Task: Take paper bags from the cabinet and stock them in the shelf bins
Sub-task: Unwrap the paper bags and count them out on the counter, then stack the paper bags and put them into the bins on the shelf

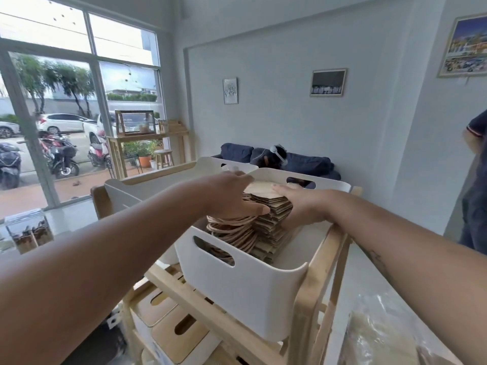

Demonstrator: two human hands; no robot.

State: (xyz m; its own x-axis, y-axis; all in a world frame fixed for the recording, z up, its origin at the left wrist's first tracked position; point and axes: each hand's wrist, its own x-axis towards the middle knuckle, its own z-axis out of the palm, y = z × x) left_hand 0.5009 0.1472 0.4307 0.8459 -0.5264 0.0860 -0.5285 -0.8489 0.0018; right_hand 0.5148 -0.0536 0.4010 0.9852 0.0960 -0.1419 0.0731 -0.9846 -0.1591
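Seen from the head camera, both bare arms reach forward over a white plastic bin with cut-out handle slots (pixel 245 285), which sits on the top tier of a pale wooden shelf rack (pixel 308 299). A tall stack of flat brown paper bags (pixel 266 233) stands inside this bin towards its left side, its twisted paper cord handles (pixel 232 229) bunched at the left end. The left hand (pixel 232 196) grips the upper part of the stack at the handle end, fingers curled over the top and thumb lying along the near edge. The right hand (pixel 297 204) holds the right end of the same layers, its fingers bent over the top sheet and its palm against the side; its thumb is hidden. A second white bin (pixel 126 193) stands just beside on the left. On the tier below sit white boxes with slotted wooden lids (pixel 168 312). A clear plastic-wrapped bundle (pixel 382 333) lies at lower right. A dark blue sofa (pixel 305 164) stands against the far wall, and another person's sleeve (pixel 477 127) shows at the right edge.
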